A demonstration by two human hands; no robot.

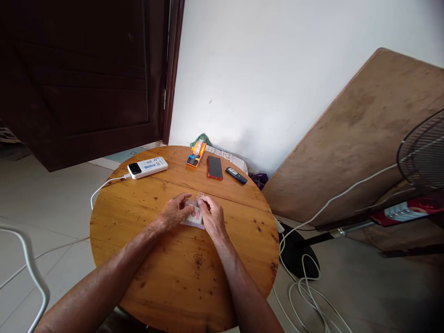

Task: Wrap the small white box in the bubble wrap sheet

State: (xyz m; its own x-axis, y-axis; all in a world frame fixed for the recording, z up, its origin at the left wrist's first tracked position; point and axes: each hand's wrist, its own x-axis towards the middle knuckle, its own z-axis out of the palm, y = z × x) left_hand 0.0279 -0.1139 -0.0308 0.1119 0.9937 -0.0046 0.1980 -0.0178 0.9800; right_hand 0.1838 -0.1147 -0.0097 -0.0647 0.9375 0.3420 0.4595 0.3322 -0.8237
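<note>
A small white packet with red print (194,214), wrapped in clear plastic, lies on the round wooden table (166,263) between my two hands. My left hand (174,212) rests on its left side, thumb on the packet and index finger reaching over its top, fingers apart. At the packet's upper right corner, my right hand (210,212) pinches a bit of clear film (200,196) between thumb and fingers. Part of the packet is hidden under the hands.
Toward the table's far side are a white power bank (148,168) with a cable, an orange tape dispenser (196,154), a red-edged phone (214,167) and a dark remote (236,175). A fan (421,152) and coiled white cables stand at the right.
</note>
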